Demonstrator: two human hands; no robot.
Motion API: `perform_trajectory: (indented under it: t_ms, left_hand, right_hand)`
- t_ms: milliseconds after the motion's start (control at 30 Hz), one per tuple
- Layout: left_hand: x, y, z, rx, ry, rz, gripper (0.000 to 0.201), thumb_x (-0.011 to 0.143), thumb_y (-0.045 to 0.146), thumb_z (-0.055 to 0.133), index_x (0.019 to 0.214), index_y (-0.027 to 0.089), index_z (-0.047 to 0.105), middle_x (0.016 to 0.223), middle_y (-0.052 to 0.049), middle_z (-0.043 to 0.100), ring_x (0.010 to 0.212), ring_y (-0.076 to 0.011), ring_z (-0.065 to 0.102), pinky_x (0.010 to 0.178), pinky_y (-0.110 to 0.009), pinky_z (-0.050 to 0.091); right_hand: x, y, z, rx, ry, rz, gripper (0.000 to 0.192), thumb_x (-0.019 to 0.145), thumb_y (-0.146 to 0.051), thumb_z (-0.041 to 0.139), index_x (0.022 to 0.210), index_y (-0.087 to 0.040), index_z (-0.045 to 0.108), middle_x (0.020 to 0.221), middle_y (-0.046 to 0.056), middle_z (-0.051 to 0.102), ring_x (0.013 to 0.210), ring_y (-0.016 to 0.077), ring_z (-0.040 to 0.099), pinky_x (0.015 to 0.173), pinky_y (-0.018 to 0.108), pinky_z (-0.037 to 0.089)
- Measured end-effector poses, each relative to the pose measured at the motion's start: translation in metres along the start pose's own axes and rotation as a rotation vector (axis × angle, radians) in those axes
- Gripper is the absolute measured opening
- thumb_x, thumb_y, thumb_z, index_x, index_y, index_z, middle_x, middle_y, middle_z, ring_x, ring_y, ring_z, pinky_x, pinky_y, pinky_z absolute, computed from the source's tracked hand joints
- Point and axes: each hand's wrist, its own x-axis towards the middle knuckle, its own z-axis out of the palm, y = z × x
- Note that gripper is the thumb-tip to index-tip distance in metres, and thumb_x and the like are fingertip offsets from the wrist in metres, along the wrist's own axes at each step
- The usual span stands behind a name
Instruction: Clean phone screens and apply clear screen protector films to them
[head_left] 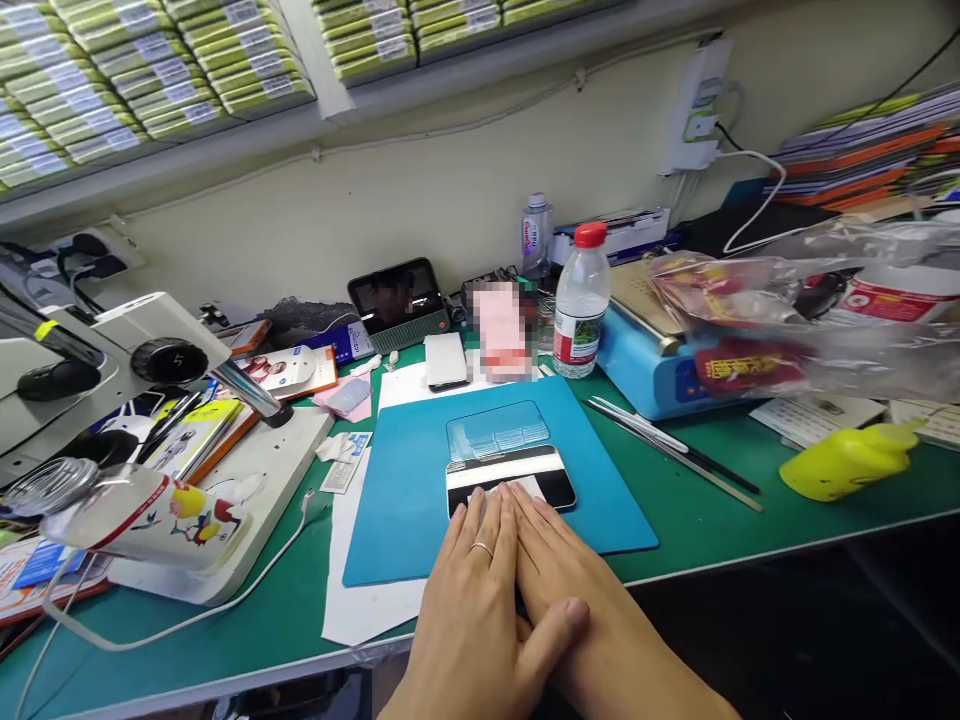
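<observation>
A phone [517,470] with a black-and-white face lies flat on a blue work mat [405,500] in the middle of the green bench. My left hand [472,590], with a ring on one finger, lies flat with its fingertips on the phone's near edge. Beside it and touching it, my right hand [570,590] also presses flat on the phone's near part. Both hands cover the phone's lower half. A clear film or tray [499,430] rests on the mat just beyond the phone.
A microscope [112,360] on a white base stands at the left. A water bottle [581,300], a blue machine [645,360], tweezers [667,445], a yellow squeeze bottle [840,460] and plastic bags [810,300] lie to the right. A small screen [397,300] stands at the back.
</observation>
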Motion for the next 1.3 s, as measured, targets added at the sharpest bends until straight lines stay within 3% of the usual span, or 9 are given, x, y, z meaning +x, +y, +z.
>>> perform_trajectory:
  t_ms: [133,367,500,667,767,933,1100,1200,1300]
  left_hand:
    - [0.018,0.005,-0.007,-0.058,0.000,0.082,0.069,0.101,0.057,0.043,0.155,0.015,0.039,0.158,-0.011,0.037,0.149,-0.0351,0.029,0.121,-0.061,0.029]
    - [0.017,-0.035,-0.009,-0.034,0.155,0.166,0.040,0.105,0.030,0.040,0.139,0.022,0.058,0.148,-0.006,0.055,0.143,-0.0280,0.044,0.119,-0.053,0.038]
    - [0.020,-0.042,-0.008,-0.043,0.205,0.203,0.037,0.099,0.031,0.055,0.134,0.021,0.060,0.138,-0.008,0.063,0.132,-0.0282,0.056,0.111,-0.048,0.048]
    - [0.035,-0.047,-0.026,-0.013,0.249,0.214,0.018,0.095,0.015,0.052,0.092,0.021,0.068,0.102,-0.006,0.073,0.098,-0.0228,0.065,0.090,-0.038,0.054]
    - [0.043,-0.070,-0.048,0.132,0.287,0.094,0.018,0.095,0.018,0.050,0.084,0.020,0.063,0.093,-0.006,0.069,0.090,-0.0225,0.062,0.083,-0.036,0.051]
    - [0.069,-0.123,-0.072,0.296,0.152,-0.121,0.017,0.090,0.018,0.052,0.076,0.018,0.062,0.083,-0.009,0.066,0.084,-0.0248,0.063,0.073,-0.032,0.048]
    - [0.093,-0.142,-0.069,0.250,0.198,-0.161,0.035,0.085,0.002,0.043,0.111,0.011,0.065,0.108,-0.016,0.066,0.104,-0.0294,0.060,0.086,-0.038,0.047]
    - [0.094,-0.140,-0.066,0.164,0.228,-0.038,0.050,0.084,-0.001,0.041,0.128,0.016,0.059,0.127,-0.011,0.061,0.116,-0.0257,0.055,0.097,-0.037,0.045]
    - [0.090,-0.137,-0.063,0.060,0.175,0.245,0.040,0.088,0.007,0.047,0.122,0.020,0.064,0.127,-0.006,0.062,0.112,-0.0230,0.055,0.099,-0.035,0.044]
  right_hand:
    - [-0.013,0.018,-0.012,0.001,0.041,0.031,0.077,0.093,-0.020,0.053,0.161,-0.010,0.019,0.160,0.018,0.037,0.146,0.0303,0.039,0.117,0.048,0.042]
    - [-0.007,0.028,-0.035,0.084,-0.027,0.033,0.076,0.097,-0.058,0.048,0.152,-0.006,0.042,0.155,0.021,0.044,0.147,0.0320,0.038,0.120,0.053,0.035]
    - [0.012,0.020,-0.037,0.185,-0.129,0.043,0.091,0.093,-0.070,0.038,0.152,-0.001,0.038,0.158,0.023,0.038,0.149,0.0313,0.032,0.122,0.050,0.030]
    - [0.031,0.012,-0.034,0.329,-0.168,0.081,0.086,0.096,-0.067,0.034,0.159,-0.009,0.025,0.163,0.017,0.030,0.152,0.0280,0.027,0.122,0.047,0.030]
    - [0.047,0.035,-0.038,0.356,-0.145,0.084,0.082,0.097,-0.067,0.038,0.159,-0.014,0.027,0.163,0.014,0.033,0.150,0.0288,0.031,0.120,0.049,0.032]
    - [0.096,0.109,-0.057,0.167,-0.143,0.180,0.065,0.097,-0.055,0.047,0.148,-0.014,0.050,0.152,0.015,0.053,0.140,0.0324,0.049,0.115,0.052,0.038]
    - [0.115,0.154,-0.068,0.099,-0.363,0.105,0.076,0.089,-0.054,0.060,0.154,-0.018,0.042,0.156,0.014,0.048,0.139,0.0342,0.049,0.112,0.051,0.043]
    - [0.105,0.164,-0.063,0.122,-0.385,0.087,0.075,0.092,-0.059,0.055,0.156,-0.022,0.039,0.160,0.011,0.043,0.144,0.0334,0.043,0.114,0.052,0.040]
    - [0.098,0.170,-0.055,0.115,-0.360,0.082,0.069,0.094,-0.059,0.051,0.153,-0.023,0.042,0.160,0.011,0.043,0.145,0.0336,0.041,0.116,0.054,0.038]
